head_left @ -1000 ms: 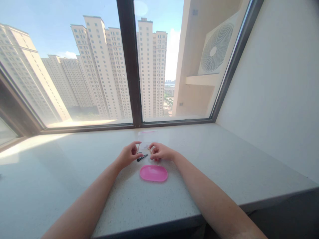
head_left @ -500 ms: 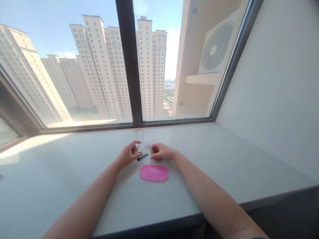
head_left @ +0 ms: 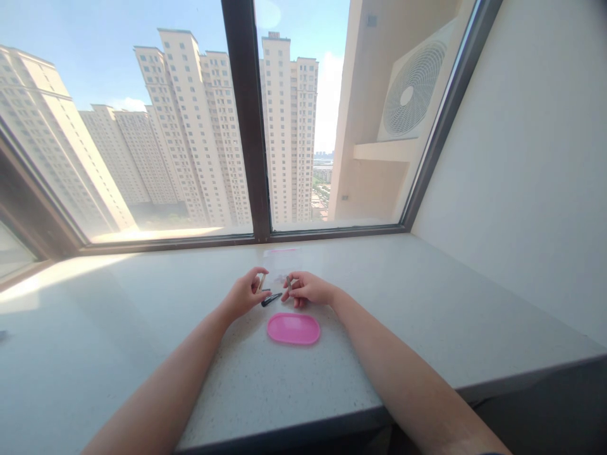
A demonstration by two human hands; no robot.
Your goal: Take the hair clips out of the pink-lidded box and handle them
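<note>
My left hand (head_left: 247, 292) holds a small pale, stick-like piece (head_left: 261, 282) between thumb and fingers. Just to its right, my right hand (head_left: 303, 289) pinches a small thin greyish-brown piece (head_left: 289, 284), too small to name. Dark clips (head_left: 272, 299) lie on the counter between the hands, partly beside my left fingertips. A clear plastic bag (head_left: 281, 258) with a pink strip along its top lies flat behind the hands. Nearer to me than the hands, a pink oval tray (head_left: 293, 329) rests on the counter, and neither hand touches it.
The speckled white counter (head_left: 284, 392) ends at a front edge close to me. Behind it stands a window with a dark frame (head_left: 251, 126). A white wall (head_left: 531, 177) rises at the right.
The piece in my right hand has turned and now looks darker and more upright. My right fingers have shifted around it. My left hand has hardly moved.
</note>
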